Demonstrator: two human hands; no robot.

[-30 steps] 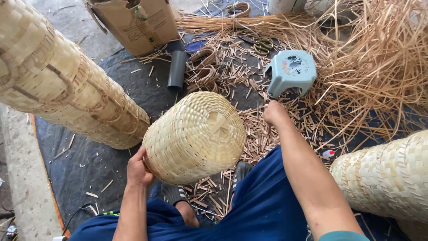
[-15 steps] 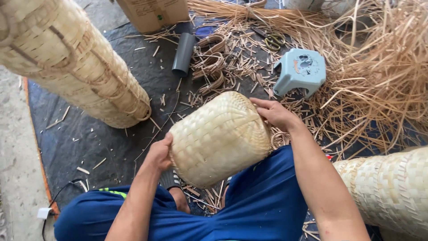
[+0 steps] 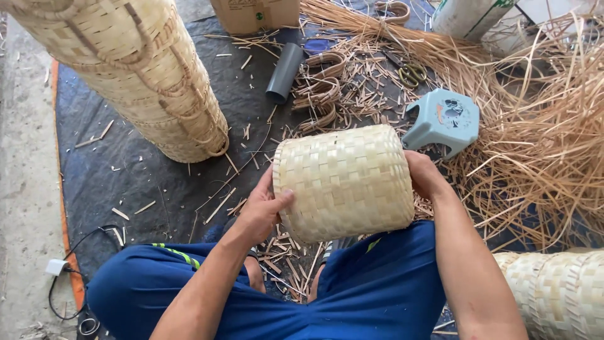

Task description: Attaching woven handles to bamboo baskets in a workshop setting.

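A pale blue plastic stool [image 3: 442, 121] lies beside loose bamboo strips [image 3: 541, 145]. A grey pipe [image 3: 284, 72], yellow-handled scissors [image 3: 412, 74] and a cardboard box [image 3: 255, 14] rest on the dark tarp [image 3: 126, 170].

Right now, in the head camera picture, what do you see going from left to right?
White plug → tall stack of baskets → left hand → woven basket → right hand → little blue stool → heap of straw strips.

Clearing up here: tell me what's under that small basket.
Under the basket: blue shorts and strip scraps on the mat. Directly beneath is hidden.
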